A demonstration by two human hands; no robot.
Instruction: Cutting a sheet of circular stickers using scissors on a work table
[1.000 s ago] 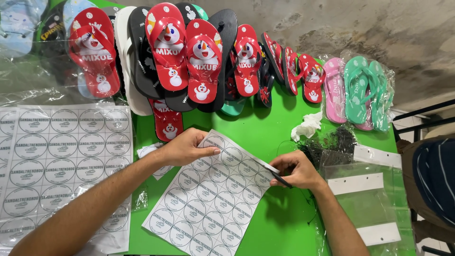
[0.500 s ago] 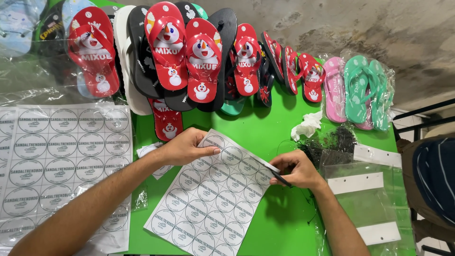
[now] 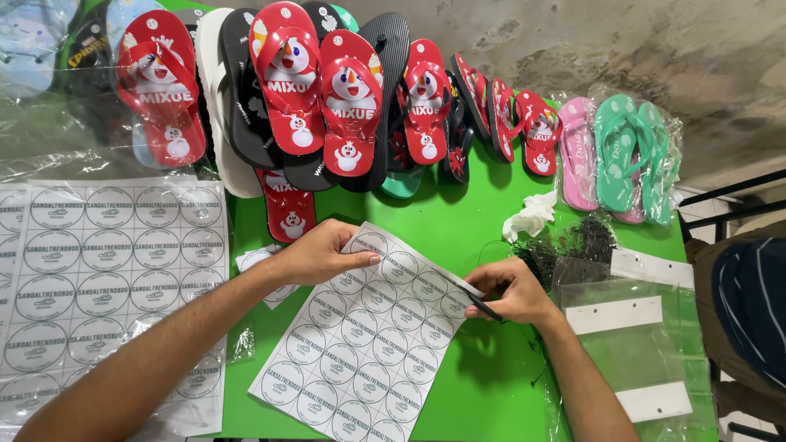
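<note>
Change: almost none since the earlier frame; both hands and the sheet keep their positions.
Sheet (image 3: 364,344): white, printed with round stickers, lying tilted on the green table (image 3: 483,233), near its front edge.
Left hand (image 3: 323,252): fingers pinching the sheet's upper edge.
Right hand (image 3: 512,290): closed on a thin dark tool (image 3: 481,307) at the sheet's right corner; tool type cannot be told.
Left side: larger sticker sheets (image 3: 98,270) under clear plastic.
Right side: clear bags (image 3: 639,344), black ties (image 3: 573,245), white tissue (image 3: 530,217).
Rear: row of sandals (image 3: 352,106), red, pink and green.
</note>
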